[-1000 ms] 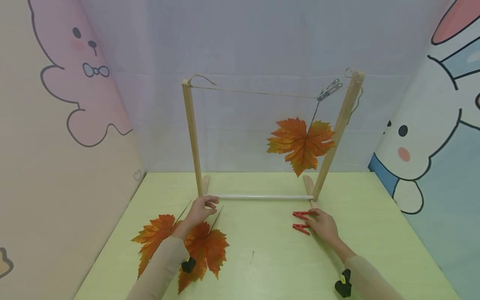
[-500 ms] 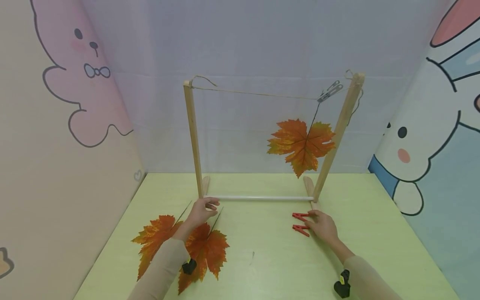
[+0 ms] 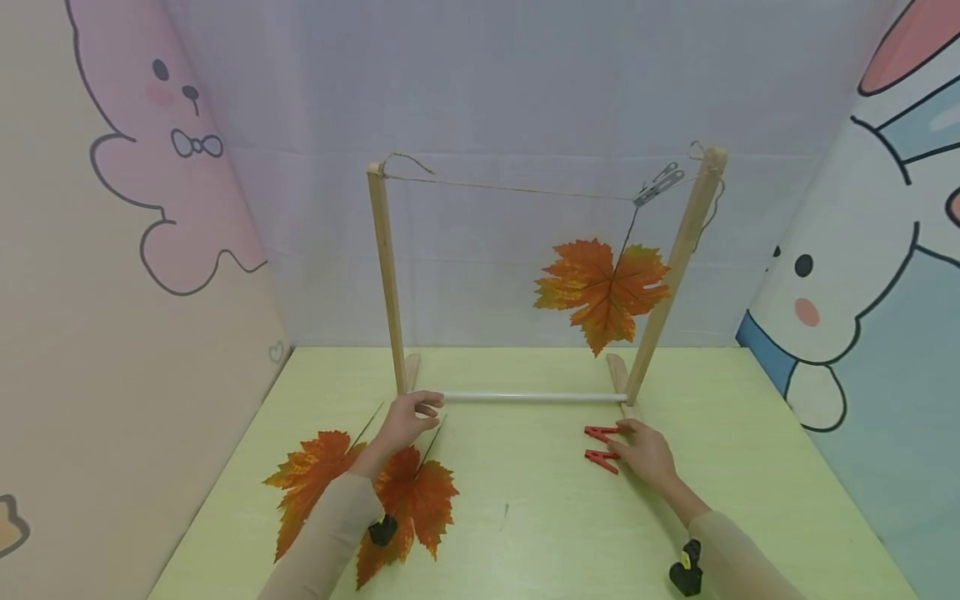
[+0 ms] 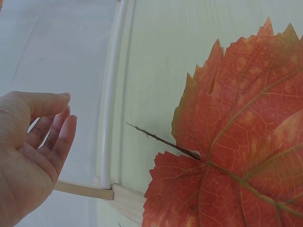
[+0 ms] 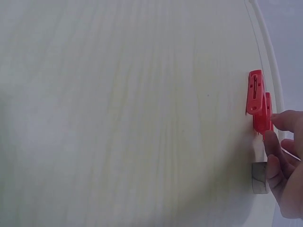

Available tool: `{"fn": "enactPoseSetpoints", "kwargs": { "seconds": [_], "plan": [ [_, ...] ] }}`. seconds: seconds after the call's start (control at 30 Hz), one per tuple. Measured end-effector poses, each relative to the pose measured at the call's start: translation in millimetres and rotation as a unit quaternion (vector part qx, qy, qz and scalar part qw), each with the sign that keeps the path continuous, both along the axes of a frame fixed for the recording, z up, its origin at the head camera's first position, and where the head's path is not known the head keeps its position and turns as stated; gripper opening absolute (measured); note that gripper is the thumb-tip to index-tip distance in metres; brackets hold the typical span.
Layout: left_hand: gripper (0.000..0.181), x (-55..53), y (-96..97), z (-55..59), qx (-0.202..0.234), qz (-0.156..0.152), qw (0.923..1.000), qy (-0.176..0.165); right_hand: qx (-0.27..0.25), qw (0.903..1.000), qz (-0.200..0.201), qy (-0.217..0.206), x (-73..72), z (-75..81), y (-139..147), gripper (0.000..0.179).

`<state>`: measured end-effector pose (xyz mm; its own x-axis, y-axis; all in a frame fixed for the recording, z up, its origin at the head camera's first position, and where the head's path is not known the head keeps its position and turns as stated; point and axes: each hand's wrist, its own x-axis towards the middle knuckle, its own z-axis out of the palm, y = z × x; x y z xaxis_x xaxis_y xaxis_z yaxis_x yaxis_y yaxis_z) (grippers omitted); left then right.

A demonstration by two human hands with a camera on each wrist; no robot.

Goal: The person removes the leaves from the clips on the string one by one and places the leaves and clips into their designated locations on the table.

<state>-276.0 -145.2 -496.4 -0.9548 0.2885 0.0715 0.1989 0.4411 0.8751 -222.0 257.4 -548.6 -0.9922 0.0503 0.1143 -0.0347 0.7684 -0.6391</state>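
Note:
My left hand (image 3: 405, 421) hovers by the foot of the left post, fingers loosely bent and holding nothing. Below it, two orange artificial maple leaves (image 3: 315, 475) lie on the table with thin dark stems; my sleeve covers part of them. In the left wrist view one red-orange leaf (image 4: 251, 142) fills the right side, apart from the hand. At the right, two red clothespins (image 3: 600, 460) lie side by side. My right hand (image 3: 648, 454) pinches the end of the farther clothespin (image 5: 268, 106) between thumb and finger.
A wooden frame stands behind, with a left post (image 3: 386, 275), a right post (image 3: 678, 267) and a white crossbar (image 3: 525, 397) low down. From the string (image 3: 510, 188) between the posts, a grey clothespin (image 3: 658, 185) holds a hanging maple leaf (image 3: 603, 287) near the right post.
My left hand has shifted very slightly to the right. The right hand stays at the red clothespins, and the leaves have not moved.

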Motion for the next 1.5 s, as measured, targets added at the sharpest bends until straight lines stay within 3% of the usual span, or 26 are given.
{"fn": "enactPoseSetpoints", "kwargs": {
  "seconds": [0.33, 0.53, 0.6, 0.77, 0.87, 1.1, 1.37, 1.5],
  "plan": [
    [0.035, -0.9, 3.3, 2.7, 0.005, 0.0, 1.0, -0.002, -0.008, 0.9998, 0.017, 0.003, 2.3, 20.3, 8.1, 0.039],
    [0.035, -2.0, 6.7, 7.7, 0.002, -0.002, 1.0, -0.003, 0.008, 0.9989, 0.035, 0.031, 0.6, 35.7, 13.4, 0.037],
    [0.035, 0.3, 9.5, 14.9, 0.001, -0.004, 1.0, -0.004, 0.01, 0.9985, 0.041, 0.034, 0.2, 41.8, 14.2, 0.037],
    [0.036, -1.8, 15.4, 20.6, 0.003, -0.014, 0.9999, 0.006, 0.016, 0.9979, 0.048, 0.039, -1.8, 54.0, 16.0, 0.037],
    [0.036, -5.6, 18.4, 19.2, 0.0, -0.019, 0.9996, 0.019, 0.016, 0.9973, 0.053, 0.047, -2.8, 59.3, 16.3, 0.036],
    [0.036, -9.6, 28.6, 27.3, -0.006, -0.007, 0.9998, 0.018, 0.013, 0.9958, 0.07, 0.058, -4.1, 72.6, 14.0, 0.034],
    [0.037, -17.1, 44.6, 39.7, -0.001, -0.03, 0.9988, 0.04, 0.019, 0.9938, 0.082, 0.073, -4.9, 95.5, 10.6, 0.034],
    [0.038, -17.1, 50.6, 45.3, -0.006, -0.034, 0.9988, 0.035, 0.029, 0.9921, 0.089, 0.084, -6.0, 106.0, 10.9, 0.035]
  ]
}}
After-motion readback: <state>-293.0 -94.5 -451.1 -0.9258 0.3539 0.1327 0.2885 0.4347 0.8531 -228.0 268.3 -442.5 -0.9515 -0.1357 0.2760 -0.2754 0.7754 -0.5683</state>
